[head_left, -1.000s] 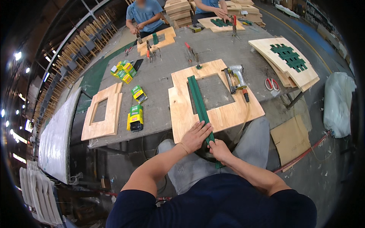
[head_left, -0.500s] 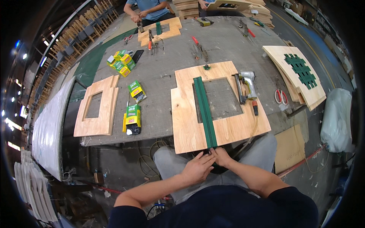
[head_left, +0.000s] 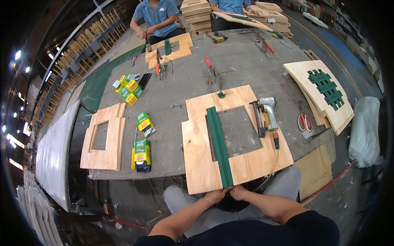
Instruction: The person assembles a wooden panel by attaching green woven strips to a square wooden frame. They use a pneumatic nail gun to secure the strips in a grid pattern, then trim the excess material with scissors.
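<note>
A plywood seat frame (head_left: 201,160) with a square opening lies on the grey worktable (head_left: 180,90) in front of me. A green webbing strap (head_left: 219,145) runs from the frame's far side, along the left edge of the opening, to its near edge. My left hand (head_left: 214,195) and my right hand (head_left: 239,192) meet at the frame's near edge and pinch the strap's near end, just below the table edge. A pneumatic staple gun (head_left: 266,117) rests on the frame's right side, untouched.
Red-handled scissors (head_left: 304,122) and a stack of frames with woven green webbing (head_left: 324,92) lie at right. Yellow-green staple boxes (head_left: 141,153) and another plywood frame (head_left: 104,137) lie at left. Two other people work at the table's far end (head_left: 158,16).
My hands have slid from on top of the strap down to the frame's near edge, gripping the strap's end. The view has shifted so the frame sits more central.
</note>
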Motion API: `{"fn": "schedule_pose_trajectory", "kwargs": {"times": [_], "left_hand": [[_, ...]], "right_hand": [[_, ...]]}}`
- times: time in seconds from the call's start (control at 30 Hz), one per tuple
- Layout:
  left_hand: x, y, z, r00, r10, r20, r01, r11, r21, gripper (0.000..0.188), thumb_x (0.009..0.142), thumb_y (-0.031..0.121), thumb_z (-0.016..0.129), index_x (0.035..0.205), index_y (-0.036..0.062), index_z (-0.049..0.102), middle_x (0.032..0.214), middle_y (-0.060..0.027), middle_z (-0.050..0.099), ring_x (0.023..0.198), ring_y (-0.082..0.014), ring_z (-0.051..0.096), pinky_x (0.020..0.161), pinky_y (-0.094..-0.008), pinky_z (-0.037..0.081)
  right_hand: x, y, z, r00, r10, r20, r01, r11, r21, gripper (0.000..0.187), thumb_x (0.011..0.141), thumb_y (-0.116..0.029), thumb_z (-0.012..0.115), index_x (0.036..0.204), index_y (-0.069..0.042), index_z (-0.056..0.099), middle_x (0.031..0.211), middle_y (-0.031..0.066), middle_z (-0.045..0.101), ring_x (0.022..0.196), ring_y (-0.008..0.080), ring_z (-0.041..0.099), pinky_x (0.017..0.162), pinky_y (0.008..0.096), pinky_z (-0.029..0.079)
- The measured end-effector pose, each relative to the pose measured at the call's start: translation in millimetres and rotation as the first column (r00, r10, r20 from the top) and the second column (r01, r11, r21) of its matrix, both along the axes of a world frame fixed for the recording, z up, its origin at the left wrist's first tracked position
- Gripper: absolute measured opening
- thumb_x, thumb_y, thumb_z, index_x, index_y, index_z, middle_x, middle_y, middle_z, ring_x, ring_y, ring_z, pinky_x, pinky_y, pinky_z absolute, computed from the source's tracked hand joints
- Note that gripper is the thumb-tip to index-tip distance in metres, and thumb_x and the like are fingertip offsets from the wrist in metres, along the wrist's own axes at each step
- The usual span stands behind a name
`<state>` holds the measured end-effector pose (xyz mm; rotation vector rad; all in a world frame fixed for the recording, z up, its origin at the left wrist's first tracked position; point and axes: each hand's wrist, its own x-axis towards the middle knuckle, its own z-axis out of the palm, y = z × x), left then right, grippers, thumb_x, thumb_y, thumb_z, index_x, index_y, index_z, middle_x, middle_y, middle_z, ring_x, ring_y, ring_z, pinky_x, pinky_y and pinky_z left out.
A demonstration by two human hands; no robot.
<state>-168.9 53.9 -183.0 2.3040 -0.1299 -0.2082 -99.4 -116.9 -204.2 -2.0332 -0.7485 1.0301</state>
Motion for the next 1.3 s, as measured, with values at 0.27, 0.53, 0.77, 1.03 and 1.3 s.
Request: {"fn": "schedule_pose_trajectory", "kwargs": {"times": [0.27, 0.53, 0.77, 1.03, 1.3], "left_hand": [[-4.0, -9.0, 9.5, 0.988, -0.045, 0.147, 0.02, 0.986, 0.165, 0.037, 0.106, 0.035, 0.052, 0.133, 0.0132, 0.064, 0.13, -0.0181, 0.065, 0.116, -0.0408, 0.062, 0.096, -0.0514, 0.05], [-2.9, -11.4, 31.5, 0.991, 0.07, 0.116, -0.085, 0.988, 0.127, 0.036, 0.103, 0.033, 0.055, 0.132, 0.0152, 0.066, 0.134, -0.0196, 0.063, 0.121, -0.0438, 0.059, 0.102, -0.0557, 0.048], [20.0, -3.4, 0.7, 0.552, -0.832, 0.051, -0.401, -0.211, 0.892, 0.052, 0.101, 0.035, 0.045, 0.144, 0.0075, 0.054, 0.146, -0.0108, 0.054, 0.137, -0.032, 0.049, 0.115, -0.0592, 0.037], [8.1, -3.9, -1.0, 0.995, 0.04, 0.094, -0.054, 0.988, 0.146, 0.047, 0.103, 0.044, 0.052, 0.138, 0.0132, 0.061, 0.145, -0.0172, 0.058, 0.132, -0.0398, 0.053, 0.112, -0.0502, 0.041], [10.3, -6.8, -4.9, 0.983, -0.034, 0.18, -0.022, 0.953, 0.301, 0.052, 0.103, 0.045, 0.046, 0.147, 0.0168, 0.051, 0.149, -0.0152, 0.054, 0.135, -0.0407, 0.05, 0.113, -0.0545, 0.042]], "right_hand": [[1.3, -1.2, 7.4, 0.98, 0.125, -0.155, -0.17, 0.933, -0.317, 0.045, 0.091, -0.021, 0.054, 0.133, -0.007, 0.063, 0.141, 0.0236, 0.06, 0.133, 0.0382, 0.055, 0.112, 0.0463, 0.043], [1.4, 10.5, 12.2, 0.977, 0.072, -0.203, -0.138, 0.932, -0.336, 0.048, 0.09, -0.018, 0.055, 0.134, -0.001, 0.062, 0.145, 0.0248, 0.056, 0.138, 0.038, 0.051, 0.115, 0.0447, 0.04], [-10.9, 0.1, -7.7, 0.985, -0.165, 0.047, 0.17, 0.975, -0.14, 0.04, 0.092, -0.022, 0.058, 0.124, 0.001, 0.066, 0.13, 0.027, 0.064, 0.123, 0.0425, 0.061, 0.105, 0.0475, 0.048], [49.3, -62.3, 167.2, 0.866, -0.403, -0.296, 0.428, 0.904, 0.022, 0.032, 0.103, -0.028, 0.062, 0.12, -0.002, 0.069, 0.095, 0.0089, 0.074, 0.086, 0.0158, 0.073, 0.073, 0.0299, 0.058], [286.7, -64.9, 162.7, 0.513, -0.544, 0.664, 0.759, 0.648, -0.056, 0.046, 0.086, -0.035, 0.079, 0.108, 0.005, 0.072, 0.094, 0.0153, 0.074, 0.081, 0.0228, 0.072, 0.075, 0.037, 0.055]]}}
